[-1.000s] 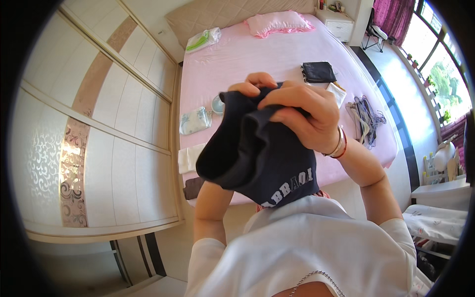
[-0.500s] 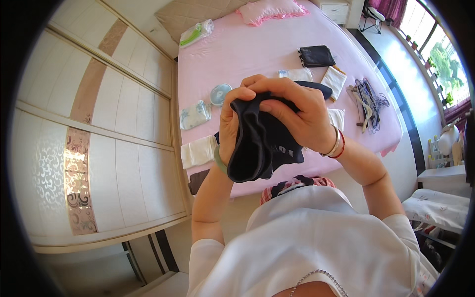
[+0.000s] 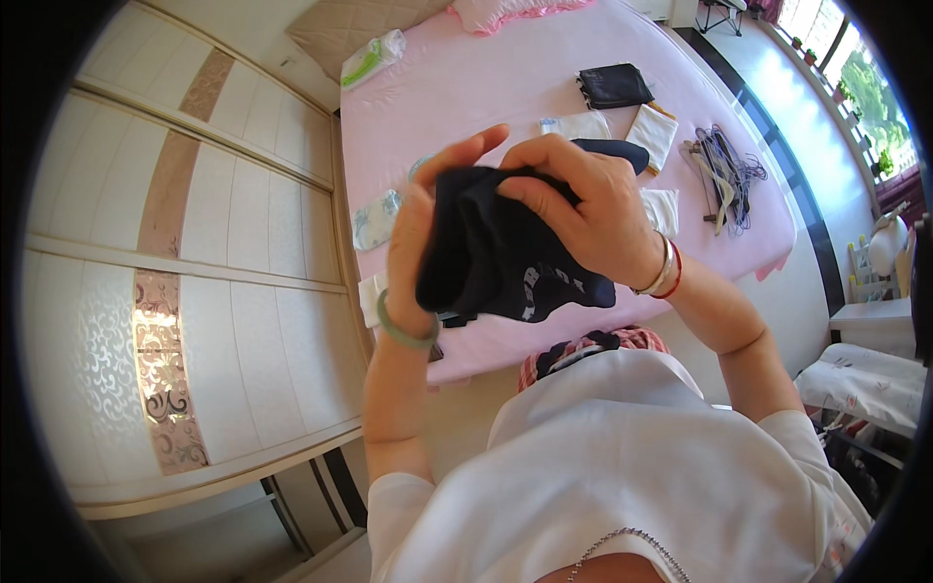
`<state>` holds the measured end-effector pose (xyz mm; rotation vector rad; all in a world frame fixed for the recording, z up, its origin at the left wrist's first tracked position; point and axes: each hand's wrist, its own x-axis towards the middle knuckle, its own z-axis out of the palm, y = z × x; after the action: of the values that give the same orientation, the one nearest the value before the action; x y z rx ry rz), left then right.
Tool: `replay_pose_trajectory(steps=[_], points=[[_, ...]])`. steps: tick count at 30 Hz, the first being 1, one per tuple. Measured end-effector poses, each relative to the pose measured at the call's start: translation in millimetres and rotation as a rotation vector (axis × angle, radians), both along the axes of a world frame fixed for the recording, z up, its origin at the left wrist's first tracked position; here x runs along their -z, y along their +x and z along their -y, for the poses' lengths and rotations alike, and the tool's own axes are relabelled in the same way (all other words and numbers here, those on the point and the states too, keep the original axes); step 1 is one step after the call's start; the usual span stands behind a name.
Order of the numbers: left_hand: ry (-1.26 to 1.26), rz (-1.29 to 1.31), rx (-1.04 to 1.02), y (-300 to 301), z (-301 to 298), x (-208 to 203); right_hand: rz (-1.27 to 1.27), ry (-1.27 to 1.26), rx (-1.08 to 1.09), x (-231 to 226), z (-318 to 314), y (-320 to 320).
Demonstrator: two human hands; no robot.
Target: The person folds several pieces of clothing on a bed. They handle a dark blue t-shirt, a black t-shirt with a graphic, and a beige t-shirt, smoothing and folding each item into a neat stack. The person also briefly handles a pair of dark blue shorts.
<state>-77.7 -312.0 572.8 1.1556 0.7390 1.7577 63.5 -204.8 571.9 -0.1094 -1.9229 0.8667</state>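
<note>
A dark cloth item (image 3: 515,253) with pale lettering hangs in front of me, bunched into a pouch-like shape with its opening towards the lower left. Whether it is a garment or a cap, I cannot tell. My right hand (image 3: 593,209) pinches its upper edge, thumb on the near side and fingers behind. My left hand (image 3: 413,233) lies along the cloth's left side, fingers stretched out past the top edge and slightly smeared; its thumb is not clearly visible. A green bangle (image 3: 406,325) circles the left wrist.
The pink-sheeted bed (image 3: 486,87) bears several folded cloths, a black folded item (image 3: 614,85), a white folded cloth (image 3: 649,136) and a pile of hangers (image 3: 721,180). Dark folded cloth (image 3: 617,153) lies behind my right hand. A wardrobe (image 3: 243,330) stands at left.
My left hand's fingers have loosened from the cloth's top edge and straightened. The cloth has shifted slightly left and up, turning so that more lettering shows. My right hand keeps its pinch.
</note>
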Motion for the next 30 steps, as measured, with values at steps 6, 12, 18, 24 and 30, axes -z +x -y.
replay_pose_trajectory(steps=[6,12,18,24,30], points=[[-0.320,-1.119,-0.479,-6.4,17.1,-33.0,-0.007,-0.002,0.127,19.8,-0.8,-7.1],[-0.401,-1.527,-0.832,8.3,23.0,-30.6,0.042,-0.029,0.164,33.1,0.1,-9.0],[-0.266,-1.284,-0.783,1.2,-1.0,1.3,-0.052,-0.170,0.117,36.4,2.3,-11.0],[-0.080,-0.919,-0.775,-4.7,1.6,9.7,0.048,-0.283,-0.051,33.2,-0.2,6.4],[-0.092,-1.149,-0.781,-41.6,20.3,-22.1,0.286,-0.237,-0.039,87.3,2.2,19.4]])
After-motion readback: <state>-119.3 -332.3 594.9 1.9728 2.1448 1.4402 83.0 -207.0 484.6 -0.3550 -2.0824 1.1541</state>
